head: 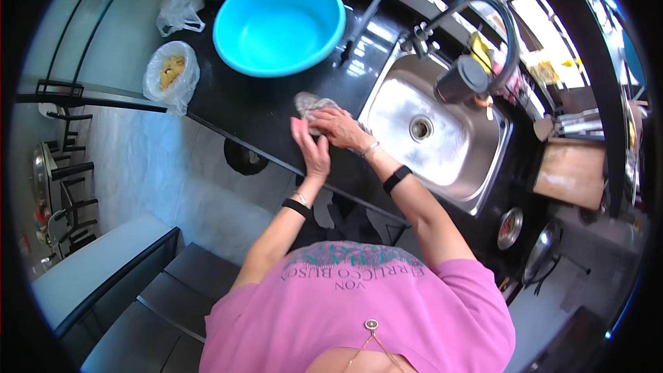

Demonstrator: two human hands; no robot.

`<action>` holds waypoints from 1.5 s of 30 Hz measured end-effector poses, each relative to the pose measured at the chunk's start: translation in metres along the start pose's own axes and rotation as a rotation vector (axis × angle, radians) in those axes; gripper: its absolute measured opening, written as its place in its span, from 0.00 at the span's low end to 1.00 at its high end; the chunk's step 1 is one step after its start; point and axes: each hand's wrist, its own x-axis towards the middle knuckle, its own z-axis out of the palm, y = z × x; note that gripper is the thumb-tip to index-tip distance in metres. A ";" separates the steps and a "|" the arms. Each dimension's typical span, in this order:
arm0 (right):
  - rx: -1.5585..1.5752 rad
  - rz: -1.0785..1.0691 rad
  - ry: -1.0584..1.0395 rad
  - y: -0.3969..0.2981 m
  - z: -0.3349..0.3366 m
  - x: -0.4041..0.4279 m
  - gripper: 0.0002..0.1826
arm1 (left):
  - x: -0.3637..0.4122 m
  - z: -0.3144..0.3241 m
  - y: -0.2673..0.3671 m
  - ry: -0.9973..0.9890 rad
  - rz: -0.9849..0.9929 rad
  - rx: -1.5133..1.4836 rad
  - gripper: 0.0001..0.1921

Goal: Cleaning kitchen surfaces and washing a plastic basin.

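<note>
A crumpled grey-brown patterned cloth (309, 100) lies on the black countertop (248, 98), just left of the sink. My right hand (339, 127) is on top of it, fingers curved over the fabric. Close against it, my left hand (313, 151) has its fingers and thumb about the cloth's near edge; part of that grip is hidden. Some fabric also shows under my right wrist. Beyond both hands stands a large light-blue plastic basin (279, 26) with nothing visible inside.
To the right is a stainless steel sink (409, 114) with a curved faucet (510, 26) and a dark cup (463, 80) at its rim. A bag-lined container (178, 96) holding yellowish scraps stands at the counter's left edge. A cutting board (570, 173) is far right.
</note>
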 end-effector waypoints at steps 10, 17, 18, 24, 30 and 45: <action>0.268 0.103 -0.001 -0.074 0.006 -0.238 0.12 | 0.001 -0.143 -0.068 0.127 -0.050 0.261 0.26; -0.234 1.011 0.595 -0.052 0.000 -0.457 0.24 | 0.002 -0.201 -0.100 0.114 -0.170 0.311 0.22; -0.244 1.211 0.562 -0.053 0.004 -0.474 0.33 | 0.007 -0.198 -0.101 0.089 -0.150 0.290 0.22; 0.139 1.327 1.140 -0.054 0.027 -0.359 0.21 | 0.029 -0.142 -0.057 -0.243 -0.012 0.117 0.21; -0.417 0.679 0.742 -0.113 0.073 -0.189 0.13 | -0.008 -0.094 -0.005 -0.460 0.118 -0.004 0.19; -0.343 1.658 0.733 -0.070 -0.021 -0.579 0.07 | -0.093 -0.095 -0.065 -0.588 0.114 0.024 0.20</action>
